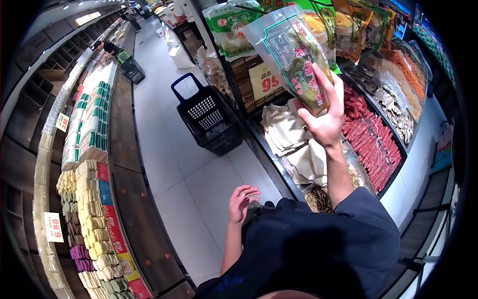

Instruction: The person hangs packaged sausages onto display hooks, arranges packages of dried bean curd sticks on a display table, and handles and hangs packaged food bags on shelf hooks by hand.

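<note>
My right hand grips a food pouch, clear at one end, with green print and pink lettering, by its lower edge. The pouch is raised in front of the hanging row of packets, close to a green and white packet. Below it lie pale folded sheets of dried food and red sausages in the display bins. My left hand hangs low beside my body over the floor, fingers loosely bent and apart, holding nothing.
A black shopping basket with a raised handle stands on the tiled floor in the aisle. Left runs a long shelf with noodle bundles and price cards. Farther off, a person leans over that shelf near another basket.
</note>
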Available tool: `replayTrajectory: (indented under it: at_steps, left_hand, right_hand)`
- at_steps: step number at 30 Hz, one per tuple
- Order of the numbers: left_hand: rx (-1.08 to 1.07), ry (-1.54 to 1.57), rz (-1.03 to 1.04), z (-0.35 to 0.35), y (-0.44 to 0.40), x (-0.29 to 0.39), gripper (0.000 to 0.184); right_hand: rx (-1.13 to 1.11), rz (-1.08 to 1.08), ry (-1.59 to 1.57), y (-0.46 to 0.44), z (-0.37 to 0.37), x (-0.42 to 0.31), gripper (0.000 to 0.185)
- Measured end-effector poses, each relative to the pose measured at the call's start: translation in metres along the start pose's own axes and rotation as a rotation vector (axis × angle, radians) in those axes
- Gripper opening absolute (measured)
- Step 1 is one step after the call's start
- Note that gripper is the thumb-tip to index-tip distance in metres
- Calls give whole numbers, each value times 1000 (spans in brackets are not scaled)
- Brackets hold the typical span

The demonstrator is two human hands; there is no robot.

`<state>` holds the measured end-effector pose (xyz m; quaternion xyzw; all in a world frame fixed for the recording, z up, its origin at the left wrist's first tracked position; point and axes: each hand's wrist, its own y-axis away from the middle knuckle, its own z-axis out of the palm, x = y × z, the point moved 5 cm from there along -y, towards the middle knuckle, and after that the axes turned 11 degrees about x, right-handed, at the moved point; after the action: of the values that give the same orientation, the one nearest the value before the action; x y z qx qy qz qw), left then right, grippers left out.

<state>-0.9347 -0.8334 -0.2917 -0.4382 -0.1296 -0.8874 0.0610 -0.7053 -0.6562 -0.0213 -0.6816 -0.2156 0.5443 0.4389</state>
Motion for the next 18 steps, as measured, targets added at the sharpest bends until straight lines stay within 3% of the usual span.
replayTrajectory:
  at_steps: [18]
  left_hand:
    - [0, 24, 25, -5, 6, -5, 36]
  right_hand:
    - [35, -90, 176, -7, 7, -7, 70]
